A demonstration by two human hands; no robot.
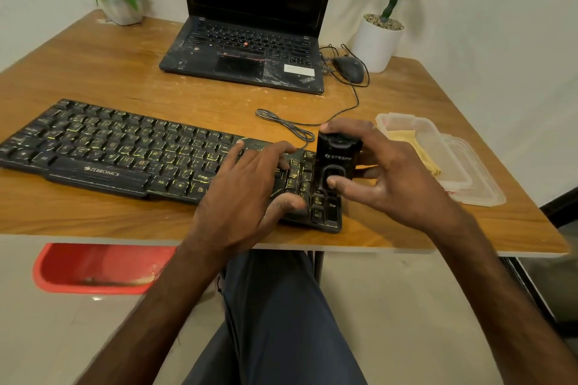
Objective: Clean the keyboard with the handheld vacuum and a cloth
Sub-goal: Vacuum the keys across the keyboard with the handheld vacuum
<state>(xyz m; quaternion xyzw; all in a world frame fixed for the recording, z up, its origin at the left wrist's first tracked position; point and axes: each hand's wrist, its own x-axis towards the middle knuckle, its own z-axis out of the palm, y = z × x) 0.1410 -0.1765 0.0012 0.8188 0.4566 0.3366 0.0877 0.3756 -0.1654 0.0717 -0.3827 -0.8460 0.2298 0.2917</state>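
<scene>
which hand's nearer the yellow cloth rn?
Right. The right hand, gripping the handheld vacuum, sits just left of the yellow cloth; the left hand rests on the keyboard, farther left.

keyboard [125, 150]: black, yellow legends | vacuum [336, 159]: black | cloth [416, 147]: yellow | table [109, 72]: wood-grain brown

The only view rides on the person's head, just behind the near edge of the table [109, 78], and faces forward and steeply down, from the lap [281, 306] up to the wall [500, 9] behind the far edge. It is close. The left hand [247, 191] and the right hand [400, 178] with the handheld vacuum [337, 153] sit mid-frame, and the wide lens bows the table's edges.
</scene>
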